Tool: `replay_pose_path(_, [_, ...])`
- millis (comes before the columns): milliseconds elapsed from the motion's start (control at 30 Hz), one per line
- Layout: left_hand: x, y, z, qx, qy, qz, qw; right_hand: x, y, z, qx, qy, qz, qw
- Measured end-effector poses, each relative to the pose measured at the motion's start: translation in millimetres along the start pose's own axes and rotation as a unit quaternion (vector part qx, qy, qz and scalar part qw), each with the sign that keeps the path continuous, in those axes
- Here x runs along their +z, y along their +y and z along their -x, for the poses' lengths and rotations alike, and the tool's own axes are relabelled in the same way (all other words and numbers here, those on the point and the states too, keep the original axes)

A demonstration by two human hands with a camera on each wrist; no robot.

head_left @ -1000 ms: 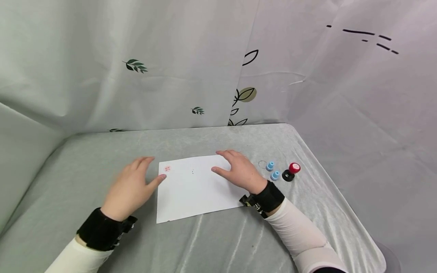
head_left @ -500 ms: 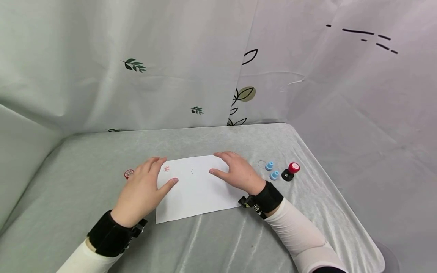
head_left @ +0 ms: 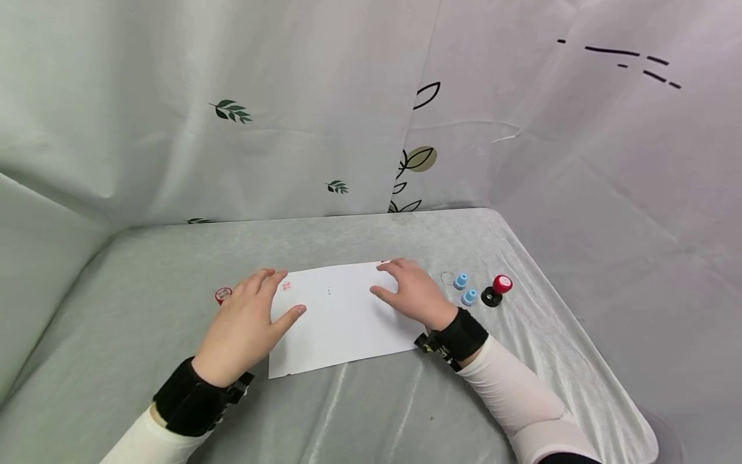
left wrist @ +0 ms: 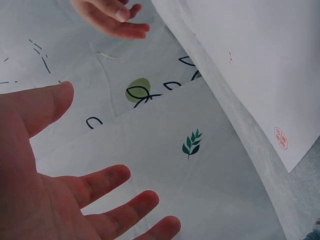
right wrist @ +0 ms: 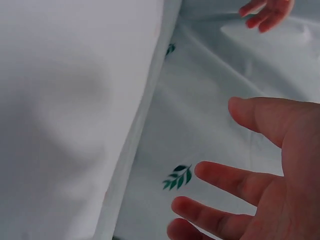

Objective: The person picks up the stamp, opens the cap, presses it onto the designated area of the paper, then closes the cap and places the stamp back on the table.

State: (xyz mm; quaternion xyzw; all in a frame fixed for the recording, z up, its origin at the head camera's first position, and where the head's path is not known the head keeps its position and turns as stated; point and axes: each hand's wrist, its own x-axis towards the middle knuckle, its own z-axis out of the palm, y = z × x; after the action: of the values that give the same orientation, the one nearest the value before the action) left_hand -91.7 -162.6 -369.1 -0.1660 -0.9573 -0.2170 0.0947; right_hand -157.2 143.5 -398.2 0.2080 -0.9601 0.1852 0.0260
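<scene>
A white sheet of paper (head_left: 336, 328) lies on the table between the two hands, with a red round stamp mark (head_left: 286, 286) near its far left corner and a few small dots further along. My left hand (head_left: 246, 322) hovers over the paper's left edge, thumb and fingers spread, holding nothing. Over the right part of the paper is my right hand (head_left: 414, 293), its fingers also apart and holding nothing. Just beyond the left hand's fingers stands a red-topped stamp (head_left: 223, 294), partly hidden by that hand. The left wrist view also shows the stamp mark (left wrist: 281, 138) on the paper.
Right of the paper stand two light blue caps (head_left: 460, 281) beside a thin ring (head_left: 447, 278). Further right, a red stamp (head_left: 502, 284) leans with a black base (head_left: 491, 297). Grey cloth covers the table (head_left: 324, 425); a printed white curtain (head_left: 278, 154) rises behind it.
My left hand has moved right, over the paper's left edge, and the red-topped stamp behind it has come into view. My right hand has shifted slightly right; a dark mark shows by its fingertips.
</scene>
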Motion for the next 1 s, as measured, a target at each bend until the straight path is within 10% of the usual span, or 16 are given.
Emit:
replay_pose_path(567, [9.5,-0.2,1.3,0.008,0.001,-0.004,1.0,-46.3,101.7,18.0,0.093,-0.004,0.131,0.987])
replay_pose_path(1000, [9.9,-3.8,1.3,0.005,0.002,-0.008,1.0,-58.9,120.5,24.9,0.129,-0.081,0.131,0.98])
